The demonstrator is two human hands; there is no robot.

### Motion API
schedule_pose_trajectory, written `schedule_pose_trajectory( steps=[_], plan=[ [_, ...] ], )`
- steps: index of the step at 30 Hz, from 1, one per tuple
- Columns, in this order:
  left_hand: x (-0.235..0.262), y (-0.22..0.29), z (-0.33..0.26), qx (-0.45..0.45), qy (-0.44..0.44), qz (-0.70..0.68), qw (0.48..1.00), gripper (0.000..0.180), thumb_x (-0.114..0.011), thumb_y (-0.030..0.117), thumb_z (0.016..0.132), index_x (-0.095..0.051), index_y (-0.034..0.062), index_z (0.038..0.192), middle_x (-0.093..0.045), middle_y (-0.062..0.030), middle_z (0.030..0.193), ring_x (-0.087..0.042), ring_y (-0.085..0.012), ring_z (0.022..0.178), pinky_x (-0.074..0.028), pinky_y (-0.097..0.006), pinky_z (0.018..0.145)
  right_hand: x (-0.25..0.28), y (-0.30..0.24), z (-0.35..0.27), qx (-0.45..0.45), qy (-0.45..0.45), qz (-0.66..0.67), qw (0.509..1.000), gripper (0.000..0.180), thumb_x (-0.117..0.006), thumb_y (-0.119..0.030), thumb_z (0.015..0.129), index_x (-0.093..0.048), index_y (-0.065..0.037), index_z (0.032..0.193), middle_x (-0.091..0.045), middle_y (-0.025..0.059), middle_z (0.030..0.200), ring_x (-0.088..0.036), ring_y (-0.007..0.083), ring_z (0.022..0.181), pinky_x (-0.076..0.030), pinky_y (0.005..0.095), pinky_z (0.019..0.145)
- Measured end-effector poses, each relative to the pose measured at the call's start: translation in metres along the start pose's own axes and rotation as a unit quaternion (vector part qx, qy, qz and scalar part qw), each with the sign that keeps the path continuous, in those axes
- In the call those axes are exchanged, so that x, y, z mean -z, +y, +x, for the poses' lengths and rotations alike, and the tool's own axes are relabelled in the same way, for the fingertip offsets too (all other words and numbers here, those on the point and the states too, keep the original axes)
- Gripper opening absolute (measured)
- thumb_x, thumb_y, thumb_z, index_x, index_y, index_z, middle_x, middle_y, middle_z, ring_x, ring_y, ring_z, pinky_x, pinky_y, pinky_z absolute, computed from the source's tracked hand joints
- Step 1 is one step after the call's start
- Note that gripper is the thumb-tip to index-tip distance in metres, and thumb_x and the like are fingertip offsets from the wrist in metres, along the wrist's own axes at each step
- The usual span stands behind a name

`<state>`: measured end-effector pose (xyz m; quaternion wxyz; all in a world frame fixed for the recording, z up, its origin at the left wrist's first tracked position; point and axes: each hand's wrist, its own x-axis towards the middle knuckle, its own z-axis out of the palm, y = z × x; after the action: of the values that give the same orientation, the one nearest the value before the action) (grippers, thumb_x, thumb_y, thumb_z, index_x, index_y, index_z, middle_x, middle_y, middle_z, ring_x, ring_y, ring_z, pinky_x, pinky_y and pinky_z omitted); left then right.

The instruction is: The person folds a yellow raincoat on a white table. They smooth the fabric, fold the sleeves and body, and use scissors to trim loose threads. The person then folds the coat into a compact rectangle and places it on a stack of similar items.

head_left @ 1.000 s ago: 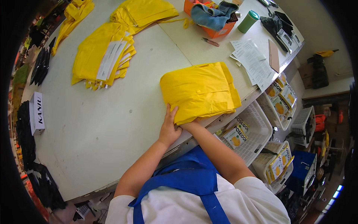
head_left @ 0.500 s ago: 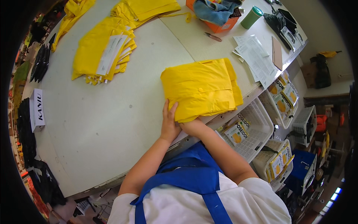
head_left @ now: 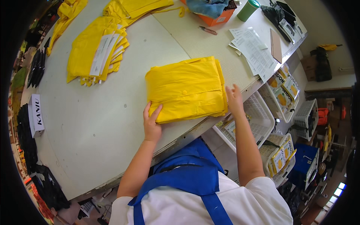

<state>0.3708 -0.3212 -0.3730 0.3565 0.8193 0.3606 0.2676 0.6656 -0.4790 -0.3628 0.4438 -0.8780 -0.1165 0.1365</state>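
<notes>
A folded yellow garment (head_left: 185,90) with a snap button on its front lies on the white table, close to the near edge. It looks like a raincoat, in thin, creased, slightly shiny material. My left hand (head_left: 152,125) rests at its lower left corner, thumb and fingers apart on the fabric. Just off the garment's right edge is my right hand (head_left: 235,100), fingers loosely spread and nothing seen in them. Whether its fingertips touch the edge I cannot tell.
Fanned yellow garments with white labels (head_left: 95,52) lie at the far left. Papers (head_left: 255,52), a brown card strip (head_left: 275,45), thread snips (head_left: 207,30), a green canister (head_left: 248,10) and an orange box (head_left: 217,18) stand far right. White plastic baskets (head_left: 258,116) sit beside the table edge.
My right hand has come out from under the garment's near edge and moved right to its side. The garment has shifted left and lies squarer, with my left hand still at its corner.
</notes>
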Motion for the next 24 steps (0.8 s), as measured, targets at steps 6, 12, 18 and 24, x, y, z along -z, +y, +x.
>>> schedule_pose_trajectory(
  steps=[6,12,18,24],
  plan=[
    [0.045,-0.029,-0.007,0.036,-0.048,0.029,0.998,0.067,-0.039,-0.019,0.068,-0.066,0.0160,0.119,-0.038,-0.0181,0.143,-0.041,-0.0344,0.130,-0.033,-0.035,0.109,-0.037,-0.034,-0.074,0.149,-0.103,-0.088,0.980,0.037,-0.060,-0.018,0.088,-0.049,0.005,0.115,-0.056,0.0280,0.107,-0.054,0.0430,0.100,-0.043,0.0469,0.087],
    [0.111,-0.093,0.002,0.047,-0.098,0.063,0.992,0.070,-0.040,-0.018,0.070,-0.057,0.0160,0.128,-0.033,-0.0158,0.147,-0.038,-0.0319,0.132,-0.033,-0.036,0.109,-0.058,-0.047,-0.093,0.084,-0.306,-0.075,0.946,0.034,-0.064,-0.018,0.087,-0.049,0.004,0.110,-0.063,0.0225,0.098,-0.062,0.0359,0.091,-0.049,0.0424,0.076],
    [0.125,-0.057,-0.032,0.169,0.092,0.134,0.972,0.075,-0.053,-0.009,0.075,-0.033,0.0145,0.143,-0.041,-0.0151,0.136,-0.050,-0.0262,0.111,-0.045,-0.035,0.091,-0.070,-0.068,0.121,0.327,-0.071,-0.152,0.930,0.039,-0.065,-0.026,0.088,-0.057,-0.001,0.117,-0.062,0.0184,0.114,-0.059,0.0296,0.107,-0.046,0.0402,0.092],
    [0.057,0.032,-0.077,0.452,0.123,-0.417,0.779,0.019,-0.063,0.011,0.088,-0.057,0.0020,0.103,-0.060,-0.0053,0.087,-0.055,-0.0109,0.069,-0.045,-0.022,0.052,-0.135,-0.054,0.353,0.417,-0.085,-0.467,0.775,0.052,-0.049,-0.034,0.092,-0.040,-0.003,0.134,-0.050,0.0254,0.128,-0.047,0.0447,0.116,-0.038,0.0489,0.099]
  ],
)
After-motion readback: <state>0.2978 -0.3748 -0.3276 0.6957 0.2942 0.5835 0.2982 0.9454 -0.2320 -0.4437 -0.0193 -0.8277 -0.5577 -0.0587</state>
